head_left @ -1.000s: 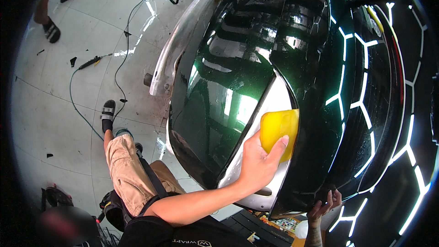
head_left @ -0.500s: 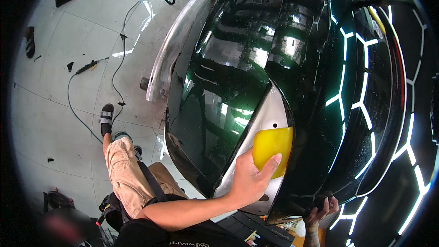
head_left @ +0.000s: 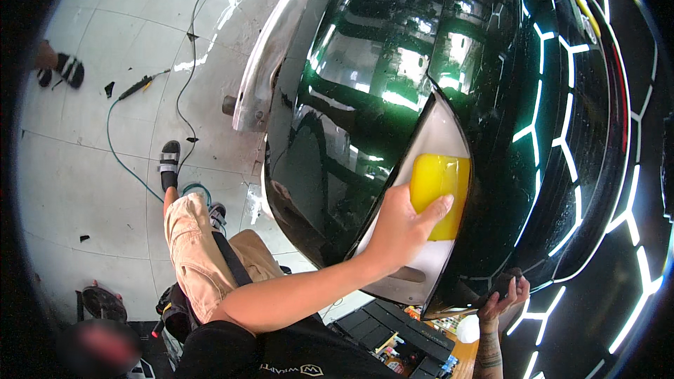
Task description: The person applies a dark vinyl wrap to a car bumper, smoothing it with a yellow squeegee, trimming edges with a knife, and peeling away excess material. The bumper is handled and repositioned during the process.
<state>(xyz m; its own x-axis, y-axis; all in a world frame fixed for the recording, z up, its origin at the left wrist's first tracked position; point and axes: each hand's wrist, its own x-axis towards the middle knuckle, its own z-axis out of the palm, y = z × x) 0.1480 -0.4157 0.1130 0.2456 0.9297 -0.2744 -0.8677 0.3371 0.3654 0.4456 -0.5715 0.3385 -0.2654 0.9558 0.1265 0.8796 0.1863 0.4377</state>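
My left hand [head_left: 406, 223] is closed on a flat yellow squeegee [head_left: 441, 193], thumb lying across its face. The squeegee lies over a white, pointed lamp recess [head_left: 437, 132] in a glossy dark green car body [head_left: 344, 133]. Below the hand, a slot [head_left: 404, 274] shows in the recess. Farther right, my right hand [head_left: 504, 298] is at the lower edge of the dark panel with its fingers curled. A dark rounded shape [head_left: 507, 279] beside those fingers may be a reflection; what they hold, if anything, is hidden.
A bare metal bumper beam [head_left: 263, 63] juts from the car's left side. A black tool [head_left: 137, 85] with a teal cord and another cable lie on the tiled floor. Another person's feet [head_left: 67, 70] stand far left. A black case [head_left: 393, 330] sits below the car.
My left hand has slid the squeegee slightly toward the recess's narrow tip, covering a small round hole. The view has shifted a little. The other person's feet have moved.
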